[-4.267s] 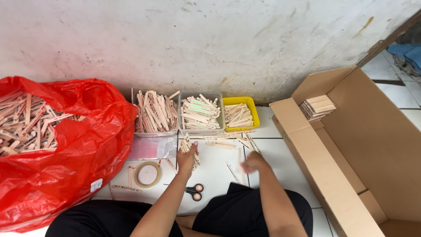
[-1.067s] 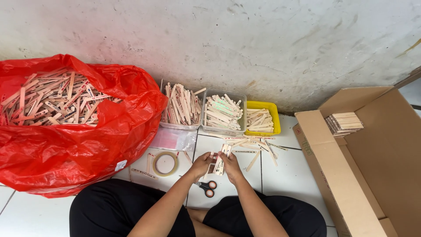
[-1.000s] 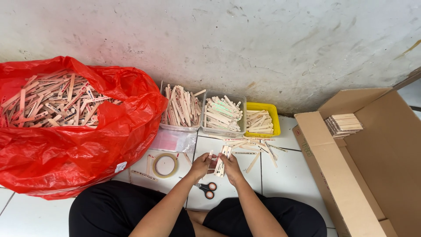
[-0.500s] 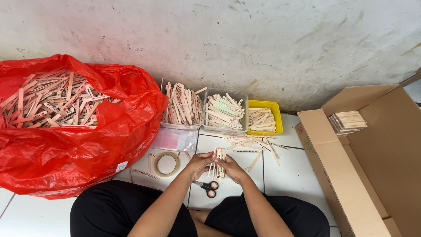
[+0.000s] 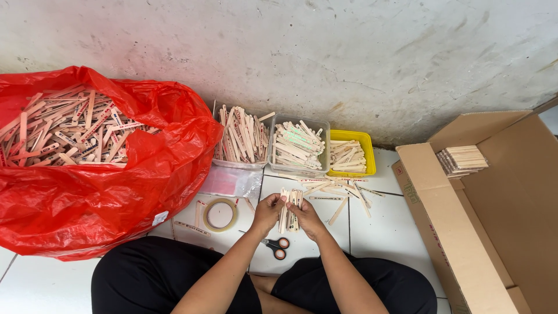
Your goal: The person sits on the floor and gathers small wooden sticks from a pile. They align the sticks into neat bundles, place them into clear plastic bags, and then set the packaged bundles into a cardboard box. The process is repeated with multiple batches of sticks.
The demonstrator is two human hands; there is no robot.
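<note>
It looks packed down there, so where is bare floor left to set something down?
Bare white tile lies between the loose sticks and the cardboard box, and at lower left below the red bag. It is crowded by the tubs, tape roll, scissors and both hands.

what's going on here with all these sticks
A person sitting on the white tiled floor holds a small bundle of flat wooden sticks upright between the left hand and right hand. Loose sticks lie just ahead, before two clear plastic tubs and a yellow tub of sticks. A big red plastic bag of sticks sits to the left, an open cardboard box to the right. Orange-handled scissors and a tape roll lie nearby.
</note>
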